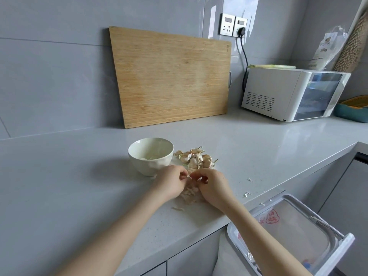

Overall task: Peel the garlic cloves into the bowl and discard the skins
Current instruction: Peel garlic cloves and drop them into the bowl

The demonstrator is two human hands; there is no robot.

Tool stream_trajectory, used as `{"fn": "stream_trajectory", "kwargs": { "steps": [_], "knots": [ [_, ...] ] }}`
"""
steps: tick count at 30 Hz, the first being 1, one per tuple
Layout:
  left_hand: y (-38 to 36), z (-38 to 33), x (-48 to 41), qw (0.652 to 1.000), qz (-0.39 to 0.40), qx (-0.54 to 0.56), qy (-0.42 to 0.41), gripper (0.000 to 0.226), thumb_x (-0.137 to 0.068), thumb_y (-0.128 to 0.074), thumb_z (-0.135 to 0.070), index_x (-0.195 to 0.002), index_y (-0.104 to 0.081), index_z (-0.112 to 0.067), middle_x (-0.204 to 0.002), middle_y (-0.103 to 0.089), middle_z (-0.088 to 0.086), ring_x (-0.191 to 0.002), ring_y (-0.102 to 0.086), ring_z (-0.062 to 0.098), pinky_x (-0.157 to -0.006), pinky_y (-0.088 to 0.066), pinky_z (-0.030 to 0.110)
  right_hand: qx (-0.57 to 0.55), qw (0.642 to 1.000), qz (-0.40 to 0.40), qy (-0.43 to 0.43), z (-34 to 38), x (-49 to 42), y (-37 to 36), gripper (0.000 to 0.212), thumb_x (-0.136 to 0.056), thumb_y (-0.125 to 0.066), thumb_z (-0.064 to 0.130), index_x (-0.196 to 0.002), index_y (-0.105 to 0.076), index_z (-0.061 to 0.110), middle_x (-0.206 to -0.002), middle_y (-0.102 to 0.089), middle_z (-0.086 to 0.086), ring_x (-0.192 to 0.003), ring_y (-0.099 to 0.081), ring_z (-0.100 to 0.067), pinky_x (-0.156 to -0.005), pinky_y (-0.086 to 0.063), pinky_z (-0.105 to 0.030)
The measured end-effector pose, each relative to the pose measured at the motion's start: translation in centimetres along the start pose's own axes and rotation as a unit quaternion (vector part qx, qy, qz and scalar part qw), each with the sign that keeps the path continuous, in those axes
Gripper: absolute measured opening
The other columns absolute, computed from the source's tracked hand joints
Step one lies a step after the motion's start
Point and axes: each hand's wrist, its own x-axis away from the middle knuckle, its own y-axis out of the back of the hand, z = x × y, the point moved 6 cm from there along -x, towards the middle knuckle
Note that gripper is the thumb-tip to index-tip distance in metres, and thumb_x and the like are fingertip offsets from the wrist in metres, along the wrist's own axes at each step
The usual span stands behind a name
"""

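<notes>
A white bowl (150, 156) stands on the grey counter with pale peeled cloves at its bottom. Just right of it lies a heap of unpeeled garlic cloves (196, 159). In front of bowl and heap, my left hand (171, 183) and my right hand (212, 186) meet fingertip to fingertip, pinching one small clove between them; the clove itself is almost hidden by the fingers. Under and behind my hands lies a pile of papery garlic skins (189, 195).
An open white bin (288, 232) with a plastic liner stands below the counter's front edge at the right. A wooden cutting board (171, 76) leans on the wall. A white appliance (292, 92) sits at the back right. Loose skin bits (247, 194) lie near the edge.
</notes>
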Motion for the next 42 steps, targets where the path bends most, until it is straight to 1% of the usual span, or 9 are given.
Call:
{"fn": "stream_trajectory", "kwargs": {
  "steps": [7,12,15,21,27,32,35,38,42],
  "knots": [
    [-0.7,-1.2,-0.8,0.998,0.027,-0.040,0.036,0.019,-0.084,-0.065,-0.032,-0.096,-0.064,-0.018,-0.095,-0.065,0.001,-0.091,-0.058,0.018,-0.081,-0.045,0.030,-0.156,0.980,-0.088,-0.083,-0.9,0.5,1.5,0.037,-0.073,-0.036,-0.010,-0.063,-0.065,0.011,-0.059,-0.058,0.001,-0.044,-0.043,-0.003,-0.042,-0.030,-0.014],
    [-0.9,-2.1,-1.5,0.995,0.052,-0.080,0.005,0.005,-0.087,-0.060,-0.018,-0.086,-0.058,-0.022,-0.086,-0.059,-0.001,-0.091,-0.059,0.022,-0.075,-0.043,0.029,-0.210,0.967,-0.101,-0.100,-1.4,0.7,1.8,0.035,-0.070,-0.039,-0.008,-0.061,-0.063,0.016,-0.057,-0.053,-0.003,-0.043,-0.034,-0.009,-0.043,-0.028,-0.020],
    [-1.0,-1.6,-2.0,0.994,0.054,-0.096,0.006,0.006,-0.087,-0.061,-0.019,-0.091,-0.063,-0.014,-0.098,-0.064,0.003,-0.094,-0.060,0.024,-0.080,-0.046,0.031,-0.216,0.968,-0.083,-0.094,-1.3,0.8,1.6,0.030,-0.070,-0.048,-0.004,-0.065,-0.065,0.019,-0.052,-0.050,0.003,-0.044,-0.034,-0.009,-0.046,-0.028,-0.021],
    [1.9,-0.5,-1.5,0.994,-0.008,0.106,0.022,0.014,-0.082,-0.071,-0.018,-0.094,-0.065,-0.013,-0.078,-0.065,0.001,-0.072,-0.059,0.015,-0.072,-0.045,0.027,-0.216,0.973,-0.072,-0.036,-0.8,0.8,1.5,0.006,-0.082,-0.064,0.016,-0.080,-0.069,0.018,-0.061,-0.059,0.010,-0.053,-0.048,-0.001,-0.054,-0.037,-0.018],
    [2.5,0.0,0.2,0.981,-0.027,0.194,0.003,0.013,-0.079,-0.073,-0.014,-0.081,-0.064,-0.023,-0.073,-0.069,-0.005,-0.071,-0.065,0.011,-0.075,-0.051,0.026,-0.188,0.981,-0.055,-0.008,-0.3,1.0,1.4,0.014,-0.083,-0.066,0.019,-0.074,-0.070,0.030,-0.066,-0.063,0.010,-0.060,-0.050,0.000,-0.062,-0.040,-0.020],
    [2.1,-0.6,1.0,0.952,-0.035,0.305,0.003,0.023,-0.072,-0.077,-0.003,-0.072,-0.067,-0.023,-0.069,-0.068,-0.008,-0.065,-0.061,0.001,-0.068,-0.050,0.016,-0.242,0.969,-0.042,0.024,0.5,1.2,1.7,0.015,-0.086,-0.065,0.030,-0.077,-0.071,0.019,-0.062,-0.063,0.010,-0.054,-0.047,0.003,-0.054,-0.035,-0.010],
    [1.9,-1.0,1.1,0.947,-0.023,0.321,0.000,0.018,-0.069,-0.080,-0.005,-0.071,-0.070,-0.020,-0.066,-0.069,-0.007,-0.062,-0.062,0.001,-0.065,-0.051,0.017,-0.262,0.964,-0.042,0.028,0.5,1.0,1.6,0.017,-0.086,-0.066,0.026,-0.076,-0.071,0.013,-0.056,-0.059,0.014,-0.051,-0.044,0.002,-0.051,-0.033,-0.011],
    [1.7,-1.1,1.1,0.938,-0.012,0.346,0.009,0.016,-0.069,-0.079,-0.003,-0.075,-0.071,-0.015,-0.065,-0.068,-0.005,-0.060,-0.062,0.003,-0.061,-0.051,0.017,-0.311,0.949,-0.050,0.022,0.1,1.0,1.7,0.011,-0.085,-0.068,0.016,-0.077,-0.071,0.008,-0.064,-0.066,0.001,-0.059,-0.055,-0.003,-0.057,-0.041,-0.014],
    [1.4,-0.9,1.2,0.892,-0.003,0.448,0.053,0.011,-0.073,-0.072,0.005,-0.079,-0.070,-0.004,-0.065,-0.068,0.000,-0.057,-0.062,0.007,-0.058,-0.051,0.017,-0.369,0.929,-0.036,0.000,-0.1,1.1,1.8,0.012,-0.085,-0.067,0.014,-0.078,-0.070,0.005,-0.067,-0.066,-0.002,-0.060,-0.057,-0.004,-0.059,-0.043,-0.015]
  ]
}}
